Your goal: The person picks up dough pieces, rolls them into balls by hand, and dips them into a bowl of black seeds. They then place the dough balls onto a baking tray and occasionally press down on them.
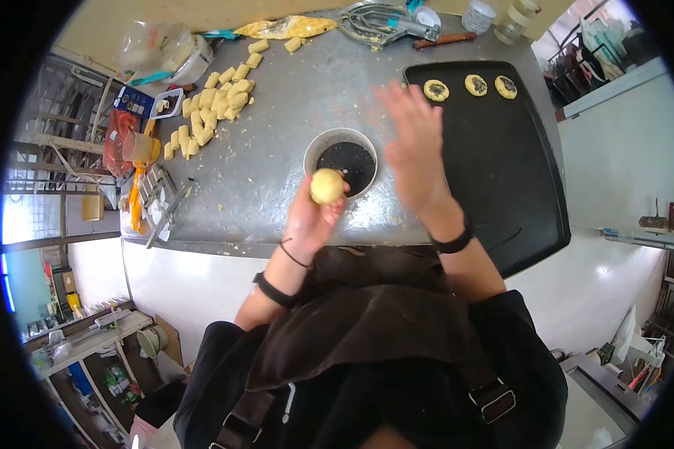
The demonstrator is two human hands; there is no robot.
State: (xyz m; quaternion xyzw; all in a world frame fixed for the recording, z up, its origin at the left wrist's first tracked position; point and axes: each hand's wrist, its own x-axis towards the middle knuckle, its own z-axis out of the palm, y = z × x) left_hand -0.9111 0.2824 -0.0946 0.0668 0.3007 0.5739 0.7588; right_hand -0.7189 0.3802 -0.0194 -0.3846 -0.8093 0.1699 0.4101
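Observation:
A smooth, pale yellow dough ball (326, 186) rests in my left hand (307, 221), the fingers curled around it from below. Just beyond it stands a round metal tin (311, 153) with dark seeds (346, 161) inside. My right hand (416, 150) is raised to the right of the tin, fingers stretched out and slightly blurred, holding nothing. Under and beside that hand lies a black baking tray (502, 172). At its far end sit three flattened dough rounds (436, 90), each with dark seeds on top.
Many cut dough pieces (217, 97) are heaped at the table's back left. A metal mixer beater (386, 26), a wooden rolling pin (445, 40) and a glass jar (517, 21) stand along the back. A scraper-like tool (169, 213) lies near the left edge.

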